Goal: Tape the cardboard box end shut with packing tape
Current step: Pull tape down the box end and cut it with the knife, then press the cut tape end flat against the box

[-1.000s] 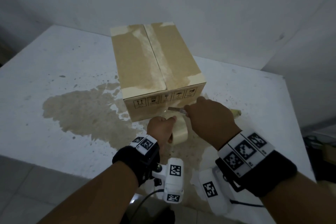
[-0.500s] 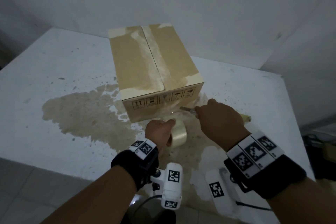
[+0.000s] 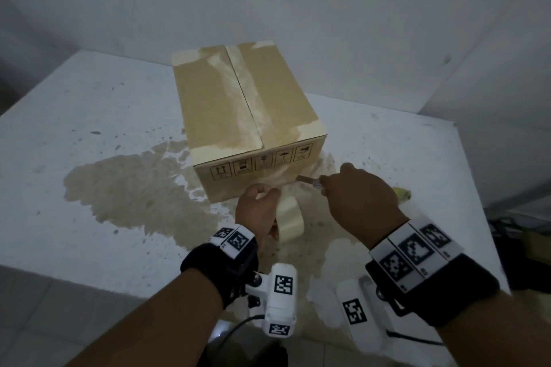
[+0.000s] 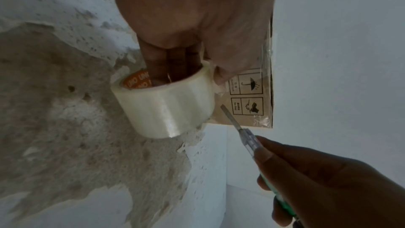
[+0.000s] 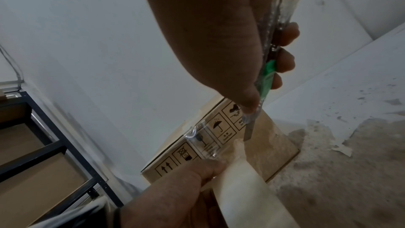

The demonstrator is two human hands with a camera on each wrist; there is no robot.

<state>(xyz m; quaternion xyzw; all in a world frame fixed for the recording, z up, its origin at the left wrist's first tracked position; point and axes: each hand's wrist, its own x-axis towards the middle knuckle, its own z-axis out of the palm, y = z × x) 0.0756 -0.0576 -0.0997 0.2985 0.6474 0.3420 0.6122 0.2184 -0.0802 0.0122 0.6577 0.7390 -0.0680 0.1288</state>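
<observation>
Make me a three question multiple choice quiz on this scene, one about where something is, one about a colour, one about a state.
1. Where is the tape roll?
A. on top of the box
B. at the box's near face, in the left hand
C. on the floor

2. What colour shows on the cutter handle?
A. red
B. green
C. black

3. What is the cutter's blade doing?
A. extended, pointing at the tape
B. retracted
C. lying on the table

Answers: 1 B, the left hand grips the roll before the box. 2 B, a green part shows in the right hand. 3 A, bare blade meets the stretched tape.
</observation>
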